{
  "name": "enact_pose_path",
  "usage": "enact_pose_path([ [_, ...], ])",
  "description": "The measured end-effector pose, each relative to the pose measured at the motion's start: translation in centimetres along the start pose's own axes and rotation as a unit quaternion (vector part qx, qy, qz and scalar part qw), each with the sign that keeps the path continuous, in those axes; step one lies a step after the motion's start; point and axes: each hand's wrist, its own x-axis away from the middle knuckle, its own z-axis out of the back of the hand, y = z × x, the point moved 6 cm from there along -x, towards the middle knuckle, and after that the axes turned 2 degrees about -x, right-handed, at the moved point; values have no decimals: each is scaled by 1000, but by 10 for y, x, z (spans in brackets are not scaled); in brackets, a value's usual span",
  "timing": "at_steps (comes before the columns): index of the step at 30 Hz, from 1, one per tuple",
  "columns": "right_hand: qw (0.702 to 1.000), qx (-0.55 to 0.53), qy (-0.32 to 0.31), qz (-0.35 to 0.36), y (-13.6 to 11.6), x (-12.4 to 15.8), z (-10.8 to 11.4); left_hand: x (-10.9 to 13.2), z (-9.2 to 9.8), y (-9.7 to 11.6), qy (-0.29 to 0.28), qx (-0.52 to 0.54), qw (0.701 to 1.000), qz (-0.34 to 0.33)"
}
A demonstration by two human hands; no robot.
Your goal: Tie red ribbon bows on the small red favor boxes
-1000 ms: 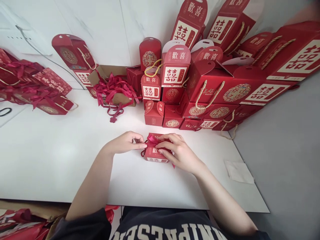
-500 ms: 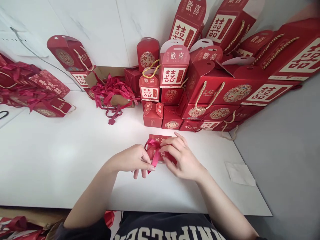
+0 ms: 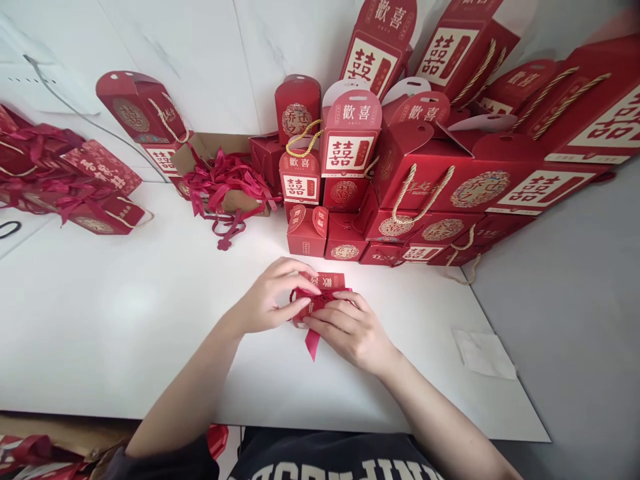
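Observation:
A small red gift box (image 3: pixel 326 282) with gold characters lies on the white table (image 3: pixel 125 313) in front of me. A dark pink ribbon (image 3: pixel 313 339) is wrapped over it, one tail hanging toward me. My left hand (image 3: pixel 273 297) pinches the ribbon at the box's left side. Against the near right side of the box, my right hand (image 3: pixel 350 330) presses with its fingers on the ribbon's knot. Much of the box is hidden under both hands.
A tall stack of red gift boxes (image 3: pixel 430 167) with rope handles fills the back right. An open carton of loose ribbons (image 3: pixel 223 180) sits behind centre. More red bags (image 3: pixel 75 180) lie at far left. A white paper (image 3: pixel 485 355) rests near the table's right edge.
Both hands shifted on the box: the left moved back up onto its left side, the right came nearer over the knot. The ribbon tail now hangs toward me.

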Motion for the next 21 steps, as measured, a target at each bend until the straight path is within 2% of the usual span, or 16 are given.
enact_pose_path([
  [4, 999, -42, -12, -1, 1, -3, 6, -1, -22, -9, -10, -65, 995, -69],
  [9, 980, -185, -58, -47, 13, 0, 24, -1, -23, -12, -7, -110, 989, -101],
  [12, 945, -284, -138, -88, 18, 7, 38, 0, -21, -10, -9, -113, 988, -102],
  [14, 898, -358, -226, -121, 19, 15, 44, 1, -21, -10, 0, -102, 990, -98],
  [16, 857, -387, -267, -212, 29, 24, 47, 2, -21, -9, 14, -87, 990, -111],
  [19, 834, -320, -230, -386, 55, 36, 46, 4, -23, -8, 32, -82, 986, -138],
  [21, 808, -309, -243, -440, 63, 41, 35, 4, -25, -8, 38, -87, 985, -145],
])
